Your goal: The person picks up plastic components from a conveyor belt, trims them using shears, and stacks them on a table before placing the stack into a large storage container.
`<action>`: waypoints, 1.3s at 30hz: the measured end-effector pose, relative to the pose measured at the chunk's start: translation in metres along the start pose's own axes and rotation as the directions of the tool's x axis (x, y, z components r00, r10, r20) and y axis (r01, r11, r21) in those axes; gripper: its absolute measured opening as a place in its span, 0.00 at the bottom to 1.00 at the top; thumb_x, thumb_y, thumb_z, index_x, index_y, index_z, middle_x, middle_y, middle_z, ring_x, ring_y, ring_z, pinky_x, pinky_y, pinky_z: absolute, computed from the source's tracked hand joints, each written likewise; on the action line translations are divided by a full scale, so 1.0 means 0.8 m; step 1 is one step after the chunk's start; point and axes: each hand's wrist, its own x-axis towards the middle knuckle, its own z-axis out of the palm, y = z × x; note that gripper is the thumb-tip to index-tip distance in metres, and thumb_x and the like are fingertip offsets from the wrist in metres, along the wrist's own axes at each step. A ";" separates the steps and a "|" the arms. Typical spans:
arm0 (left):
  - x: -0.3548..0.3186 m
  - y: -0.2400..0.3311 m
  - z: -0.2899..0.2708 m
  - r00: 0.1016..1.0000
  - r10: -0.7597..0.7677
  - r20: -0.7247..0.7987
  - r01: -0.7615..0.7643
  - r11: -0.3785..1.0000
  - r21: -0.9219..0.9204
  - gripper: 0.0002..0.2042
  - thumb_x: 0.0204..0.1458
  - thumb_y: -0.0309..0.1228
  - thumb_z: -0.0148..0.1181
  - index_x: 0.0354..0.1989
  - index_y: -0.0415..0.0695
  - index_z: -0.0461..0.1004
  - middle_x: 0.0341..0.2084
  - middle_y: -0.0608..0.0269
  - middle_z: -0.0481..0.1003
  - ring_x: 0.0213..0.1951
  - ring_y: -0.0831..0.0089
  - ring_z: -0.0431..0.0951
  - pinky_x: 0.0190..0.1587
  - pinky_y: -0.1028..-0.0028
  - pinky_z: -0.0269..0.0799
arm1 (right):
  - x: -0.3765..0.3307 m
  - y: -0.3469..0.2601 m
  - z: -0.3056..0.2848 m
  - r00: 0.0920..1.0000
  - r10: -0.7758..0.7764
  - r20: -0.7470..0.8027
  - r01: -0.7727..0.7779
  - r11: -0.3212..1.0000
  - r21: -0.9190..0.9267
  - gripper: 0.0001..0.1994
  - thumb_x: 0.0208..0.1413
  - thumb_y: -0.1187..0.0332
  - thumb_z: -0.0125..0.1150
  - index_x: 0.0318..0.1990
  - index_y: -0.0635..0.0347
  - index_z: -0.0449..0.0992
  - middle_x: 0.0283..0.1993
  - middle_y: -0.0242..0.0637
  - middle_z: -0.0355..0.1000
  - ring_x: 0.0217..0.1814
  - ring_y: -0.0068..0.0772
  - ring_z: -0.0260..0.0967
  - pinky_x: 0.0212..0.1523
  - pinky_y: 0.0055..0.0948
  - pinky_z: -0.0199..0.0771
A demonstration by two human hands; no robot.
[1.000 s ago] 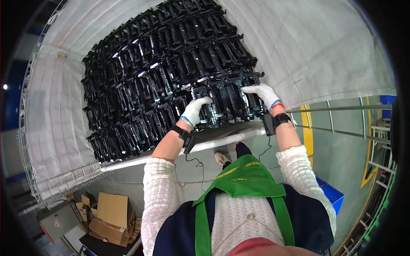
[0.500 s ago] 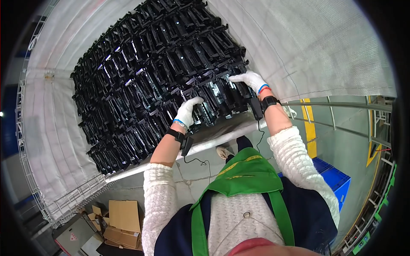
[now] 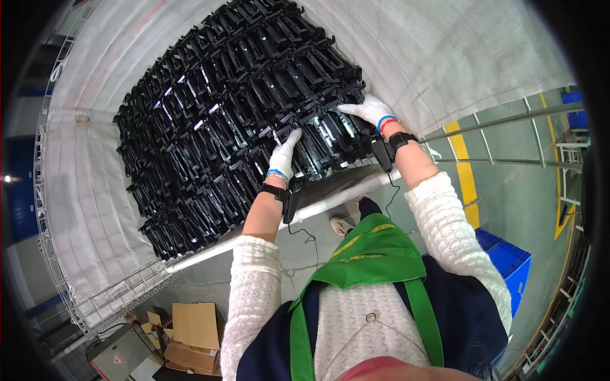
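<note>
1. Head view is showing the left hand point(image 3: 283, 155) in a white glove, its fingers point(image 3: 293, 136) closing on the near edge of 1 black plastic part point(image 3: 318, 136) at the stack's front row.
2. The right hand point(image 3: 368, 111), fingers clamped, is gripping the same part's far side.
3. The part is looking stiff, light and ribbed; its outer edges are offering the surest hold.
4. Beyond, the stack of black parts point(image 3: 216, 120) is filling a white-lined wire cage point(image 3: 95, 209).

Right hand point(image 3: 367, 109) fingertips behind black parts point(image 3: 235, 108)
</note>
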 end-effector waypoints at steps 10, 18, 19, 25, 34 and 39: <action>-0.003 -0.006 -0.002 0.986 0.089 -0.144 -0.060 0.979 0.196 0.40 0.52 0.54 0.74 0.67 0.37 0.72 0.61 0.53 0.76 0.57 0.61 0.78 0.62 0.62 0.72 | -0.060 -0.003 0.005 0.970 -0.146 -0.196 0.123 0.984 -0.126 0.45 0.55 0.39 0.69 0.71 0.62 0.65 0.63 0.56 0.75 0.67 0.58 0.72 0.68 0.48 0.71; -0.019 -0.013 -0.012 0.955 0.199 -0.221 -0.105 0.921 0.374 0.43 0.50 0.51 0.76 0.69 0.34 0.67 0.60 0.48 0.76 0.58 0.58 0.77 0.62 0.62 0.72 | -0.129 -0.008 0.015 0.750 -0.562 -0.349 0.329 0.775 -0.540 0.34 0.59 0.49 0.69 0.67 0.59 0.70 0.63 0.54 0.72 0.64 0.56 0.71 0.66 0.47 0.72; -0.026 -0.013 -0.014 0.937 0.257 -0.237 -0.119 0.872 0.476 0.43 0.50 0.50 0.76 0.68 0.34 0.67 0.61 0.46 0.75 0.59 0.57 0.76 0.62 0.62 0.72 | -0.147 -0.003 0.014 0.713 -0.612 -0.341 0.440 0.770 -0.462 0.31 0.59 0.50 0.70 0.64 0.59 0.73 0.61 0.51 0.74 0.62 0.55 0.72 0.64 0.47 0.73; -0.107 0.003 0.037 0.645 0.764 -0.006 -0.372 0.321 0.871 0.49 0.46 0.52 0.75 0.71 0.33 0.62 0.64 0.39 0.71 0.64 0.47 0.71 0.68 0.57 0.65 | -0.207 0.067 0.035 0.793 -0.609 0.007 0.589 0.765 -0.259 0.19 0.63 0.50 0.65 0.39 0.58 0.84 0.41 0.44 0.81 0.46 0.52 0.79 0.46 0.49 0.79; -0.031 0.058 0.121 0.496 0.653 0.572 -0.321 -0.474 0.820 0.43 0.51 0.61 0.68 0.69 0.45 0.69 0.66 0.47 0.69 0.68 0.46 0.66 0.71 0.40 0.55 | -0.165 0.046 0.051 0.903 -0.284 0.322 0.392 0.850 -0.352 0.28 0.68 0.43 0.53 0.35 0.59 0.85 0.37 0.49 0.81 0.42 0.54 0.80 0.46 0.49 0.79; 0.015 0.056 0.125 0.467 0.678 0.568 -0.213 -0.537 0.816 0.33 0.59 0.59 0.60 0.66 0.51 0.73 0.62 0.52 0.73 0.65 0.50 0.69 0.69 0.40 0.58 | -0.152 0.073 0.058 0.889 -0.429 0.157 0.457 0.834 -0.309 0.27 0.68 0.43 0.54 0.33 0.58 0.86 0.33 0.48 0.80 0.39 0.55 0.79 0.43 0.51 0.79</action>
